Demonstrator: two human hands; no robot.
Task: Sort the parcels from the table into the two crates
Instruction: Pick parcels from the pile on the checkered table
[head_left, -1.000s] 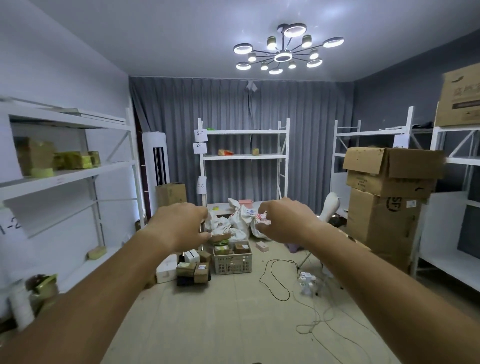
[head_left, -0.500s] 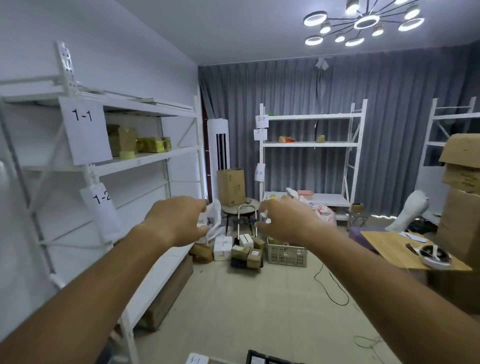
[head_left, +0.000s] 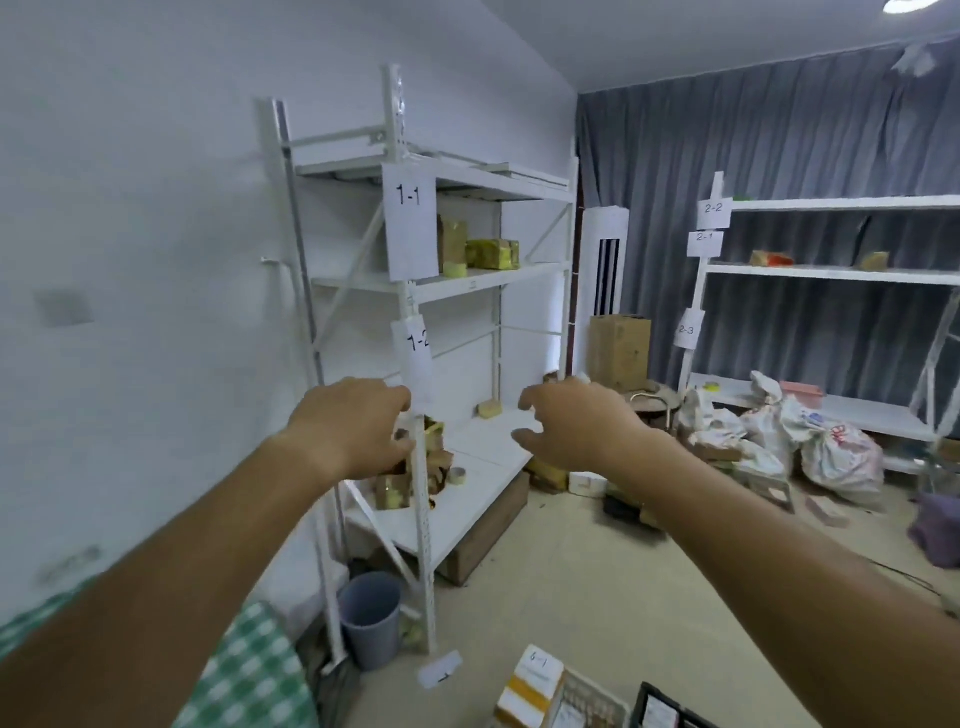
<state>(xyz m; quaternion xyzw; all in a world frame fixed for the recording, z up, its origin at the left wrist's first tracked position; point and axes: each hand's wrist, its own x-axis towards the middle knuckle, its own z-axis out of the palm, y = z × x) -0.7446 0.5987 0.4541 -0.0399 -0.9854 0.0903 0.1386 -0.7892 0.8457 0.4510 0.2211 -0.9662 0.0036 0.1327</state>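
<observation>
- Left hand (head_left: 358, 431) reaches forward with fingers loosely curled and nothing visible in its grasp; it is seen from the back, just in front of the white shelf rack (head_left: 415, 322).
- Right hand (head_left: 576, 426) is spread beside it — fingers apart, holding nothing.
- Below the right forearm, at the bottom edge, stand two crates — a pale one (head_left: 587, 701) and a dark one (head_left: 660, 709).
- White sacks (head_left: 810, 441) lie on the floor, right of the right hand.
- A grey bin (head_left: 371, 618) stands under the left forearm.
</observation>
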